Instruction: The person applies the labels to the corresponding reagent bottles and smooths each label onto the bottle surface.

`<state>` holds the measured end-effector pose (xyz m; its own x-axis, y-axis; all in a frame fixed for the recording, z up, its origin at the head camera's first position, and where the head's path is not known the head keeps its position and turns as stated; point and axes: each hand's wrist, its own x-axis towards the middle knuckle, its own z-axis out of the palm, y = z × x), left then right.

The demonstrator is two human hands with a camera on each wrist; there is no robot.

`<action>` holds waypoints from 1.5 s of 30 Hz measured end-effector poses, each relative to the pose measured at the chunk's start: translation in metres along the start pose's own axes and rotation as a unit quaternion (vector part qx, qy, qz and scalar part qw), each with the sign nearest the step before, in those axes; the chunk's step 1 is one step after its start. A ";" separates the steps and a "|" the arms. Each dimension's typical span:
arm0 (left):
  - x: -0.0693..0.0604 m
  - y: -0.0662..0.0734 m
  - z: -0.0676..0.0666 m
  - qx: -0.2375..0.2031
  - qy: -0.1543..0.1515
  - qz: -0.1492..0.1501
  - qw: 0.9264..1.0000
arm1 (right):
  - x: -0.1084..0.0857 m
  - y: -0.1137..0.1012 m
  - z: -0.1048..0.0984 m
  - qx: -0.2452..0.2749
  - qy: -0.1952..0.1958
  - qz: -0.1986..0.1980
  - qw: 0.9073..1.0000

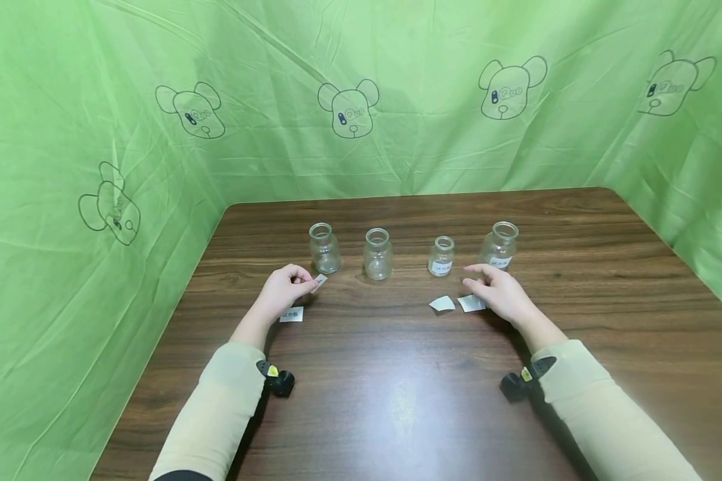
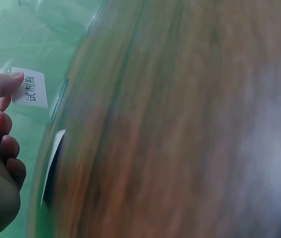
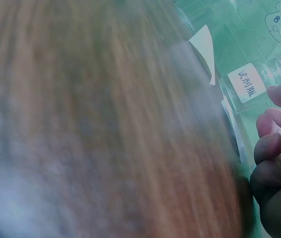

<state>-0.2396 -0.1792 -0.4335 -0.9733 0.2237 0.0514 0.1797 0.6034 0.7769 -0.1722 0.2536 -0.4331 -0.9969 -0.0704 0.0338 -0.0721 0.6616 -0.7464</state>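
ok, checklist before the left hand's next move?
1. Label gripped: ok. Left hand pinches the held label, print uncovered.
2. Held label's backing off: cannot tell; its reverse is hidden.
3. Leftmost jar unlabelled: ok, nothing on its visible side.
4. Leftmost jar steadied: not ok, neither hand holds it.
5. Right hand free: ok, no object visible in its grasp.
6. Spare label in view: ok, on the table by the left hand.

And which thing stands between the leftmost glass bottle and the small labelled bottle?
One clear glass bottle with no visible label; the head view shows it.
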 end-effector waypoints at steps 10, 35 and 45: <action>0.003 0.010 0.014 -0.064 0.010 -0.012 0.998 | 0.000 -0.004 0.003 -0.002 0.008 -0.010 1.000; 0.009 0.040 0.052 -0.077 -0.037 0.036 0.996 | 0.005 -0.012 0.010 0.006 0.004 -0.024 1.000; 0.011 0.049 0.065 -0.086 -0.074 0.044 0.993 | 0.006 -0.019 0.015 0.013 -0.006 -0.034 0.999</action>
<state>-0.2325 -0.0972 -0.4356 -0.9214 0.3864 0.0406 0.2226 0.4394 0.8703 -0.1765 0.2293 -0.4283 -0.9893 -0.1236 0.0771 -0.1385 0.6347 -0.7603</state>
